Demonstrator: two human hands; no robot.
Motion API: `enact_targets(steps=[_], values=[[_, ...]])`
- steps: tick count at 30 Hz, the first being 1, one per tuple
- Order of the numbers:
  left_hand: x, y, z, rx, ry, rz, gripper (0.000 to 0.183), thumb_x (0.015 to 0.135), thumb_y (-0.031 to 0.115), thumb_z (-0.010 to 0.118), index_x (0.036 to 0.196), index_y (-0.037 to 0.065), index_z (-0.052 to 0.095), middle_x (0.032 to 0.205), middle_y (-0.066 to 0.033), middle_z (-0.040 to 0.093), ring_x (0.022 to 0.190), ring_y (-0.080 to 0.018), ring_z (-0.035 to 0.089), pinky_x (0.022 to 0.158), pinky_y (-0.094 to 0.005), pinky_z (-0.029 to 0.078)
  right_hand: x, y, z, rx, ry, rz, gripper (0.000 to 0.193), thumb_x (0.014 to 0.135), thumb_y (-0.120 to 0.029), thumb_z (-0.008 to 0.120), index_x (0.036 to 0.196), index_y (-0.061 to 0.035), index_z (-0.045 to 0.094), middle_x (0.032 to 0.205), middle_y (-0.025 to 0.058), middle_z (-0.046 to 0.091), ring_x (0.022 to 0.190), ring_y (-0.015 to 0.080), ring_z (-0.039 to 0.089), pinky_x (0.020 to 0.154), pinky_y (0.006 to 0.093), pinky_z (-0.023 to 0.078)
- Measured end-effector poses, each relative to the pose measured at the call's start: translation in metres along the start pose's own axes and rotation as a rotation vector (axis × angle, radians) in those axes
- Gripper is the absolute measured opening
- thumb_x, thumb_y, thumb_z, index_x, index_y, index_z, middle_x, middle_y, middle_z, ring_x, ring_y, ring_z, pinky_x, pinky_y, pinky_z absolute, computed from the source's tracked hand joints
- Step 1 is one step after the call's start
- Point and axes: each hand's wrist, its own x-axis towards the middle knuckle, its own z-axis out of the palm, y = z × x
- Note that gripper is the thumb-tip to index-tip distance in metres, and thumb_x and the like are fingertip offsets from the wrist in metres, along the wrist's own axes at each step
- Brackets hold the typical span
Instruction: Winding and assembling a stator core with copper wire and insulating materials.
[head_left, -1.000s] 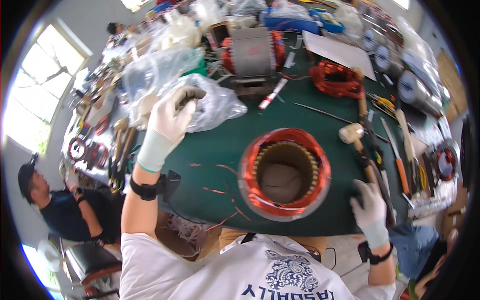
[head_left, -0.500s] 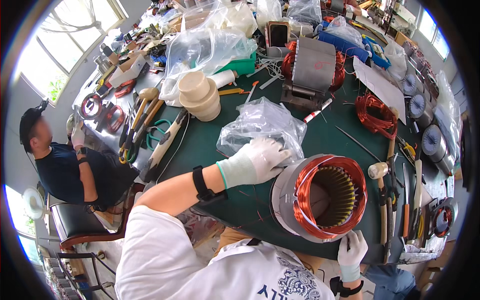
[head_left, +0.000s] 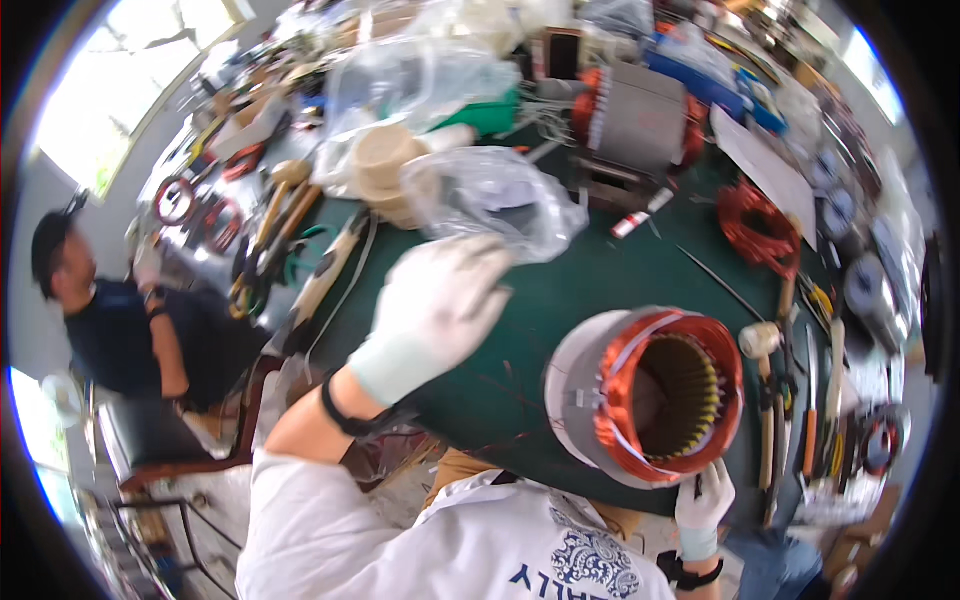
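Observation:
The stator (head_left: 585, 400), a grey ring with red-orange copper windings and yellow slot liners inside, stands tilted on the green table near me. My right hand (head_left: 705, 500), in a white glove, is closed at its near lower edge, with the fingertips partly hidden by the windings. To the left of the stator, my gloved left hand (head_left: 435, 305) is raised over the table and smeared by motion. Its fingers look bent. Just beyond them is a crumpled clear plastic bag (head_left: 535, 215); whether the fingers touch it cannot be made out.
A second wound stator (head_left: 640, 125) sits at the back. Copper coils (head_left: 755, 230), a mallet (head_left: 758, 341) and hand tools lie at right. Beige cylindrical pieces (head_left: 385, 160) and more tools (head_left: 325, 270) stand at left. A person (head_left: 120, 320) works at the far left.
My left hand has moved left, away from the stator, and is blurred. The plastic bag has shifted away from me and left, toward the beige pieces. My right hand stays at the stator.

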Motion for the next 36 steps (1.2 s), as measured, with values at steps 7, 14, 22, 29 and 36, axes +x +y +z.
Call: enact_targets(steps=[7, 14, 22, 29, 36], values=[[-0.031, 0.035, -0.03, -0.242, 0.065, 0.017, 0.022, 0.079, -0.004, 0.067, 0.099, 0.001, 0.07, 0.103, -0.0138, 0.07, 0.095, -0.0327, 0.067, 0.087, -0.0415, 0.053, 0.038, -0.004, -0.037, 0.323, -0.14, 0.249, 0.025, 0.095, -0.001, 0.053, 0.115, 0.002, 0.067, 0.102, 0.02, 0.072, 0.095, 0.0306, 0.073, 0.085, 0.0336, 0.054], [0.019, 0.139, -0.037, -0.256, -0.073, 0.57, 0.038, 0.079, 0.025, 0.073, 0.113, 0.008, 0.069, 0.102, -0.0069, 0.068, 0.092, -0.0256, 0.065, 0.086, -0.0412, 0.051, 0.067, 0.032, -0.07, 0.166, 0.079, 0.087, 0.025, 0.099, -0.007, 0.053, 0.121, -0.0047, 0.064, 0.087, 0.0129, 0.066, 0.071, 0.0228, 0.064, 0.067, 0.0326, 0.051], [0.02, 0.174, 0.007, -0.189, 0.027, 0.507, 0.046, 0.075, 0.022, 0.074, 0.112, -0.005, 0.066, 0.059, -0.0005, 0.055, 0.045, -0.0162, 0.048, 0.051, -0.0341, 0.038, 0.054, 0.125, -0.14, -0.291, -0.034, 0.252, 0.024, 0.096, -0.021, 0.057, 0.109, -0.0053, 0.069, 0.102, 0.018, 0.069, 0.096, 0.0371, 0.066, 0.086, 0.0449, 0.052], [0.002, 0.17, 0.014, -0.15, 0.017, 0.46, 0.055, 0.075, 0.015, 0.067, 0.125, -0.006, 0.059, 0.084, -0.0131, 0.06, 0.064, -0.0284, 0.05, 0.071, -0.0437, 0.041, 0.112, 0.254, -0.181, -0.476, 0.049, 0.557, 0.042, 0.094, -0.041, 0.058, 0.109, -0.0045, 0.07, 0.104, 0.0234, 0.07, 0.101, 0.0407, 0.066, 0.087, 0.0482, 0.053], [-0.001, 0.175, 0.018, -0.071, 0.123, 0.484, 0.05, 0.08, 0.013, 0.064, 0.124, -0.007, 0.059, 0.082, -0.0128, 0.058, 0.064, -0.0281, 0.049, 0.069, -0.0432, 0.04, 0.102, 0.247, -0.147, -0.476, -0.253, 0.683, 0.055, 0.086, -0.046, 0.067, 0.124, -0.0066, 0.064, 0.112, 0.0188, 0.07, 0.105, 0.0365, 0.066, 0.093, 0.0445, 0.051]])
